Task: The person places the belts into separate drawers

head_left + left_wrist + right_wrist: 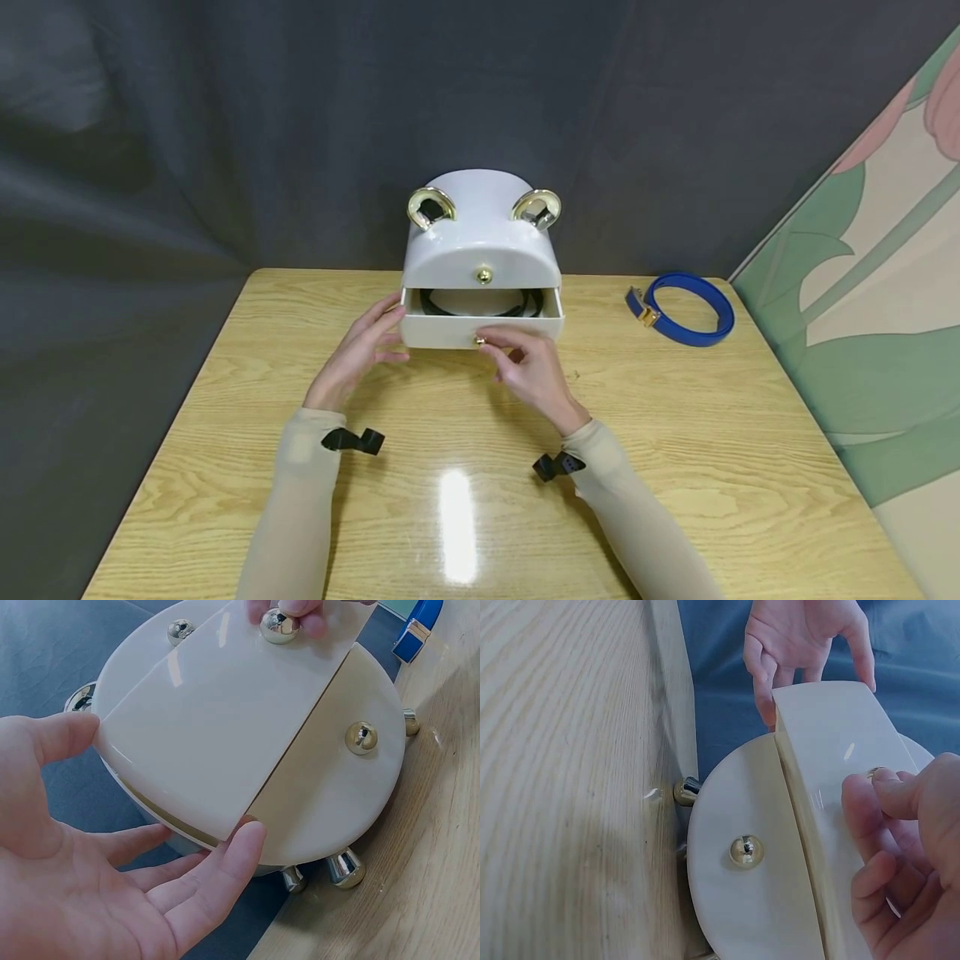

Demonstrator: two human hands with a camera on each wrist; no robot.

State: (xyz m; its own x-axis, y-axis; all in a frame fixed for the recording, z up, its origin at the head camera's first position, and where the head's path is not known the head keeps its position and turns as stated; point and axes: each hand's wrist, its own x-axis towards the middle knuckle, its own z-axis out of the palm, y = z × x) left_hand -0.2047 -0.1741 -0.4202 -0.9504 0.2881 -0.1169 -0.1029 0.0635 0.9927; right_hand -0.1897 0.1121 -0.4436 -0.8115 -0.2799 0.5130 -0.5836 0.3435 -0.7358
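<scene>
A white rounded cabinet (480, 237) with gold ring-shaped ears stands at the back of the table. Its middle drawer (438, 333) is pulled partly out, and a coiled black strap (429, 302), perhaps a belt, lies inside. With thumb and fingertips my right hand (536, 375) pinches the drawer's gold knob (877, 772). My left hand (356, 354) has its fingers spread and touches the drawer's left side; in the left wrist view its thumb and fingertips lie along the drawer's edge (172, 742). The lower compartment with its own gold knob (361, 738) is closed.
A coiled blue belt (688, 336) with a gold buckle (648, 317) lies on the wooden table (390, 517), right of the cabinet. Behind hangs a dark curtain (315, 125); a flower-patterned panel (885, 350) borders the right side. Short gold feet (346, 868) raise the cabinet.
</scene>
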